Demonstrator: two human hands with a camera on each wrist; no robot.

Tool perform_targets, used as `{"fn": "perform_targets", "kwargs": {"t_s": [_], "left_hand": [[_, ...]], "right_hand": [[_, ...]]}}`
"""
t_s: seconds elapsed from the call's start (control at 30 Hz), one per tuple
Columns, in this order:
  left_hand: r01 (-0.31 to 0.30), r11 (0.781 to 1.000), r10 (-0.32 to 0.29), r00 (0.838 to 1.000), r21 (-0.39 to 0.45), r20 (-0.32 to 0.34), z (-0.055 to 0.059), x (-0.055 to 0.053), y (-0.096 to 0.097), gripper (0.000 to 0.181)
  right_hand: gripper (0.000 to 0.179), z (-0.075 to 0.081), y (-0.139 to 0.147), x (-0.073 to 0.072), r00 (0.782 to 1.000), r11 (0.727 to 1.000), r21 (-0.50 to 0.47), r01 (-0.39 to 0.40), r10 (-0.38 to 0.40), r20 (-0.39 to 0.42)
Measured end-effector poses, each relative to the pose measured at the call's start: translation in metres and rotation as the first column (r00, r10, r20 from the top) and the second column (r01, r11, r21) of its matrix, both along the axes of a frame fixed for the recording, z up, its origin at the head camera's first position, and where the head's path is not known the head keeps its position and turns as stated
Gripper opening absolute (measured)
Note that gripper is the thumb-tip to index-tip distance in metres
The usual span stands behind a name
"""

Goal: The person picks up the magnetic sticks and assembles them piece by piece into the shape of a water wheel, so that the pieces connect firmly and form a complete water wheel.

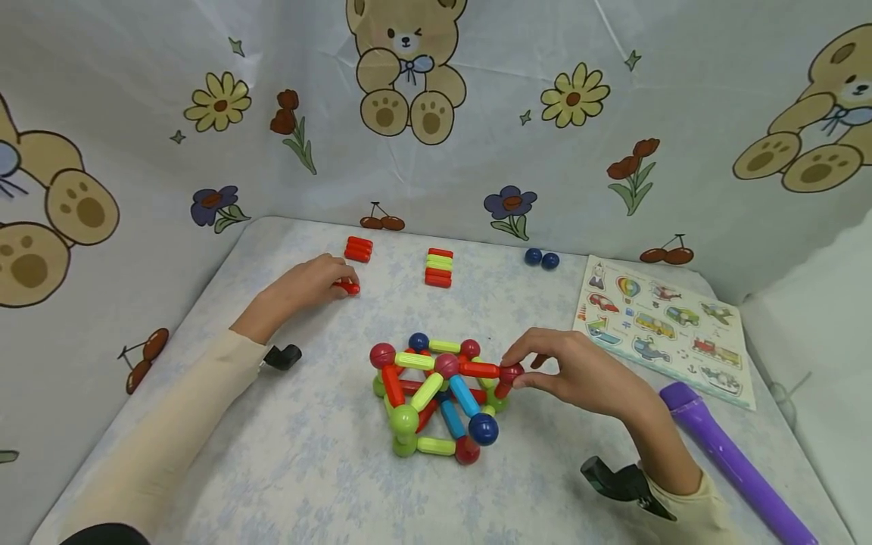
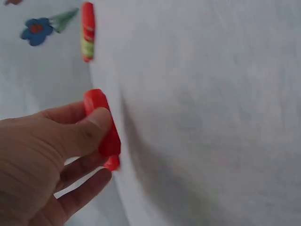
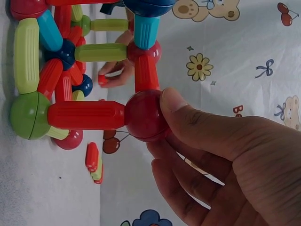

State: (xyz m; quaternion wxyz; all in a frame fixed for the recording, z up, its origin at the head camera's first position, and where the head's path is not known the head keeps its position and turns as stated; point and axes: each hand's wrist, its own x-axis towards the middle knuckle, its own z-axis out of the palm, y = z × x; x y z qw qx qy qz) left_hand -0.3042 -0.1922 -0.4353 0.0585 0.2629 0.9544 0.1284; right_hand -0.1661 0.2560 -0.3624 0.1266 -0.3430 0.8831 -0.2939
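Observation:
A magnetic ball-and-rod structure (image 1: pixel 427 384) of red, green and blue balls joined by coloured rods stands mid-table. At its right corner my right hand (image 1: pixel 579 371) pinches a dark red ball (image 3: pixel 146 116) between thumb and fingers; two red rods meet that ball. Farther left and back, my left hand (image 1: pixel 306 286) holds a red rod (image 2: pixel 104 125) between thumb and fingers. Just behind that hand lies a small group of red rods (image 1: pixel 358 249).
A row of red and yellow-green rods (image 1: pixel 439 268) lies at the back middle. Two dark blue balls (image 1: pixel 541 258) sit right of it. A picture board (image 1: pixel 664 325) and a purple tube (image 1: pixel 736 462) lie on the right. A bear-print cloth (image 1: pixel 422 182) hangs behind the table.

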Motion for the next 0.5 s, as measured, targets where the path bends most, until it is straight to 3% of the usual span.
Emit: {"fn": "perform_targets", "kwargs": {"t_s": [0.1, 0.23, 0.37, 0.5], "left_hand": [[0.042, 0.993, -0.039, 0.999, 0.112, -0.031, 0.016, 0.021, 0.007, 0.027], [0.161, 0.956, -0.144, 0.986, 0.244, -0.087, 0.048, 0.057, 0.027, 0.032], [0.308, 0.911, -0.275, 0.949, 0.275, -0.151, 0.077, 0.094, 0.048, 0.033], [0.415, 0.858, -0.375, 0.909, 0.304, -0.181, 0.094, 0.128, 0.066, 0.034]], "right_hand": [[0.027, 0.000, 0.000, 0.000, 1.000, 1.000, 0.002, 0.001, -0.001, 0.003], [0.027, -0.001, 0.000, 0.000, 1.000, 1.000, -0.001, -0.001, 0.001, 0.001], [0.028, -0.002, 0.000, -0.001, 1.000, 1.000, -0.008, -0.003, 0.002, -0.012], [0.027, -0.002, 0.000, -0.001, 1.000, 1.000, -0.016, -0.008, 0.007, -0.016]]}}
